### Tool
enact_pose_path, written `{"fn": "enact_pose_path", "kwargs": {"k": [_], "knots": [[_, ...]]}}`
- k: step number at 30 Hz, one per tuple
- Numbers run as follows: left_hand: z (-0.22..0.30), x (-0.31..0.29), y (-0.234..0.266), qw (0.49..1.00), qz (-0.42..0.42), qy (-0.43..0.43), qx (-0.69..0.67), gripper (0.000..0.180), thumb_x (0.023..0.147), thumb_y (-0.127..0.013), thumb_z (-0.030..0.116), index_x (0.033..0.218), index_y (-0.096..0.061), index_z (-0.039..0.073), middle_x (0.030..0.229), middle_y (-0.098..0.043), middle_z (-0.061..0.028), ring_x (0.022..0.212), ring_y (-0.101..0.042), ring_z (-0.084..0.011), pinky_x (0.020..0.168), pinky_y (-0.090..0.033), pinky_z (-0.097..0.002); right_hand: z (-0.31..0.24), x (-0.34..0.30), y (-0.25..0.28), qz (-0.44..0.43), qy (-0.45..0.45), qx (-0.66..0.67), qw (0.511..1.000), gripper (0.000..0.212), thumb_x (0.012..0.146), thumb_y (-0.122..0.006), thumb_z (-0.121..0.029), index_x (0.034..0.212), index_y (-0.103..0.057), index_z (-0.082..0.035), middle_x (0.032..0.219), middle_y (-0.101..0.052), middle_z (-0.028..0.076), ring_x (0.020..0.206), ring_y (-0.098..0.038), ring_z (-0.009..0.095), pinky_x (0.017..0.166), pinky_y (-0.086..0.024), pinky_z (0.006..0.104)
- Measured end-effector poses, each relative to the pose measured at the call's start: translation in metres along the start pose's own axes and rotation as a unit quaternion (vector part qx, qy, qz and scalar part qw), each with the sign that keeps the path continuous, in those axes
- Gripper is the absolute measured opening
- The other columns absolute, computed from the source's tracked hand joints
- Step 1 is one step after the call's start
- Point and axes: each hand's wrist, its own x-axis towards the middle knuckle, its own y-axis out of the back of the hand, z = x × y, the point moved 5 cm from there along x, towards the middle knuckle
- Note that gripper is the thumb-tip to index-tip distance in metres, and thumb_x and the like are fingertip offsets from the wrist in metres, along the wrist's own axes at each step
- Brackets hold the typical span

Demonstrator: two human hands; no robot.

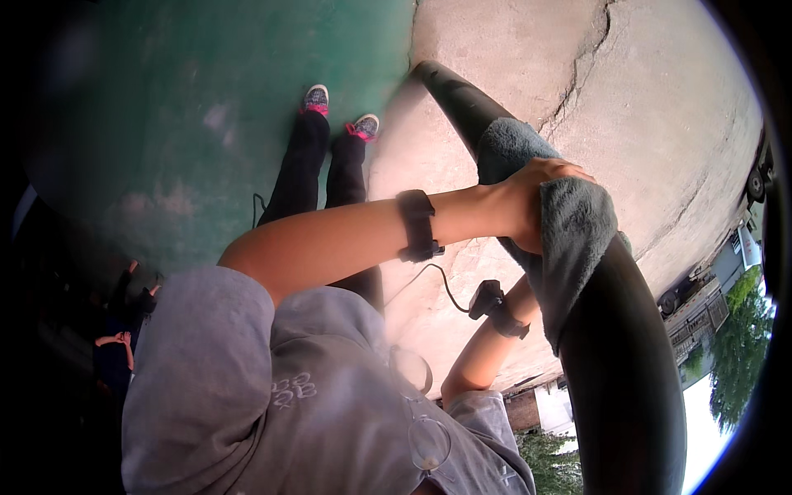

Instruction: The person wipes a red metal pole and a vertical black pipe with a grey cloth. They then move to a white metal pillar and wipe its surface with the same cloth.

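A thick, dark, smooth pole [627, 363] runs from the lower right up to a narrower far end. Grey plush cloth [577, 231] is draped over its middle. My left hand [536, 196] lies across the pole with its fingers curled over the far side, gripping the cloth. More of the same grey cloth [511, 144] shows beyond that hand; I cannot tell whether it is one piece or two. My right forearm [488, 351] reaches up behind the pole, which together with the cloth hides the right hand.
Black straps circle both wrists, and the right one carries a small black box [485, 299] with a cable. Green floor [206, 124] meets cracked pale concrete [511, 41] near my shoes [363, 126]. Another person [115, 342] is at the far left. Vehicles and trees stand at right.
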Motion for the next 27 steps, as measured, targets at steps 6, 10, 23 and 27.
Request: {"fn": "enact_pose_path", "kwargs": {"k": [6, 10, 23, 27], "knots": [[-0.051, -0.031, 0.003, 0.991, -0.047, 0.025, 0.120, 0.061, 0.052, -0.075, 0.029, 0.106, -0.057, 0.007, 0.110, -0.056, -0.0122, 0.104, -0.052, -0.0283, 0.092, -0.041, -0.0341, 0.057, -0.033, -0.020, -0.087, -0.088, -0.048, 0.991, 0.058, 0.089, -0.048, -0.032, 0.134, -0.026, -0.003, 0.139, -0.027, 0.011, 0.126, -0.027, 0.024, 0.106, -0.020, 0.0383], [-0.115, -0.047, 0.013, 0.995, -0.046, -0.005, 0.089, 0.042, 0.061, -0.070, 0.024, 0.098, -0.058, 0.008, 0.103, -0.057, -0.0127, 0.102, -0.052, -0.0298, 0.090, -0.041, -0.0362, 0.106, -0.037, -0.055, -0.137, -0.105, -0.048, 0.984, 0.057, 0.089, -0.049, -0.030, 0.134, -0.027, -0.003, 0.139, -0.026, 0.010, 0.126, -0.026, 0.023, 0.106, -0.019, 0.0373], [-0.238, -0.061, 0.045, 0.979, -0.123, 0.019, 0.162, 0.030, 0.074, -0.059, 0.010, 0.104, -0.057, 0.005, 0.104, -0.057, -0.0146, 0.095, -0.054, -0.0266, 0.085, -0.043, -0.0314, 0.203, -0.023, -0.130, -0.222, 0.002, -0.375, 0.900, 0.046, 0.086, -0.058, -0.019, 0.127, -0.044, -0.005, 0.134, -0.039, 0.015, 0.124, -0.032, 0.025, 0.105, -0.021, 0.0377], [-0.269, -0.048, 0.017, 0.956, -0.155, 0.179, 0.172, 0.026, 0.086, -0.041, 0.018, 0.100, -0.059, 0.007, 0.111, -0.057, -0.0116, 0.105, -0.053, -0.0260, 0.090, -0.041, -0.0321, 0.216, -0.008, -0.131, -0.138, -0.159, 0.106, 0.972, 0.051, 0.088, -0.053, -0.026, 0.129, -0.037, -0.002, 0.134, -0.037, 0.013, 0.123, -0.035, 0.024, 0.104, -0.026, 0.0360]]}}
